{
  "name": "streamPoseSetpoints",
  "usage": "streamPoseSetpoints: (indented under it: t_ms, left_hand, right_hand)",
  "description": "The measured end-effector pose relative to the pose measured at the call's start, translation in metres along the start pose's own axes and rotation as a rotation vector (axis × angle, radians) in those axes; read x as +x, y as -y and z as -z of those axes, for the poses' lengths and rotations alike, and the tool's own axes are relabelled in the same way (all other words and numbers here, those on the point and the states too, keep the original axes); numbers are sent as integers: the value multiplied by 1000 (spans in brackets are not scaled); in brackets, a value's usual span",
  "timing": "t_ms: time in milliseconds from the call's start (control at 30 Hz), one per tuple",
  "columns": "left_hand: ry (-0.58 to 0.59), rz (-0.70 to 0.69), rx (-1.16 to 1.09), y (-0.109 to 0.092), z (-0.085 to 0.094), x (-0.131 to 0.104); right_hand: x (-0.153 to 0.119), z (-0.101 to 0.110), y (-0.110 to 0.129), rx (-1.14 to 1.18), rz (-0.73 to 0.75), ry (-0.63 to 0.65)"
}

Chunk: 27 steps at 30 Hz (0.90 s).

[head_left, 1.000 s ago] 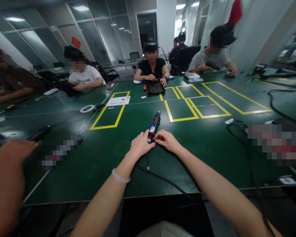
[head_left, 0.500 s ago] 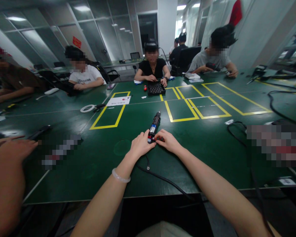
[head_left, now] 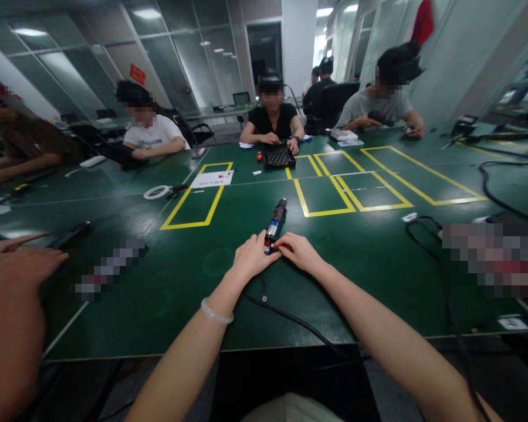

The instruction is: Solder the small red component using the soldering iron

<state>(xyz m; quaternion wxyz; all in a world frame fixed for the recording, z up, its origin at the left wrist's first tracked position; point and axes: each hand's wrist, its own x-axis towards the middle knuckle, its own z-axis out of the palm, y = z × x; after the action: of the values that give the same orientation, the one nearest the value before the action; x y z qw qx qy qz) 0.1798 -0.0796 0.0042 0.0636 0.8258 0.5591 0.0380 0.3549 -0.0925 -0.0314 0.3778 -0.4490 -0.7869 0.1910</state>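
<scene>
You see your two bare hands together at the middle of a green bench (head_left: pixel 167 316), between its near and far edges and closer to the near one. Your left hand (head_left: pixel 250 255) is closed around the lower end of a slim black device (head_left: pixel 277 217) with a blue and silver section. The device lies at a slant, its tip pointing toward the far edge. Your right hand (head_left: pixel 303 252) is narrowed to a pinch on a small red piece (head_left: pixel 286 247) at the device's lower end; the fingers partly hide it, so its shape cannot be told. A pale bracelet (head_left: pixel 217 312) circles your left wrist.

Just below your hands, a short lead with a ring end (head_left: pixel 264 298) rests on the bench, and a black cable (head_left: pixel 299 321) runs toward the near edge. Beyond the device, yellow tape outlines (head_left: pixel 323 214) mark the surface. Farther left are a white sheet (head_left: pixel 211 179) and a coiled white cable (head_left: pixel 156 192). At the far edge, a person in black (head_left: pixel 273 123) has both hands at a black tray (head_left: pixel 278 157), with a small red object (head_left: pixel 259 156) beside it. Another person's hand (head_left: pixel 26 266) reaches in at your left.
</scene>
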Motion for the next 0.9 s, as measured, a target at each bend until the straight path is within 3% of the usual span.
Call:
streamPoseSetpoints:
  t_ms: [333,500,700,900]
  left_hand:
    - [-50,63,34,-9,-2,-1]
    - [-41,39,41,-1,2,-4]
    - [-5,62,49,34,10,-21]
    - [55,185,53,96,23,-44]
  right_hand:
    - [-1,0,-5,109,-24,-80]
    - [-3,3,-10,119,-67,-95]
    - [-3,4,-10,110,-67,-78]
    - [-2,3,-9,110,-86,-49]
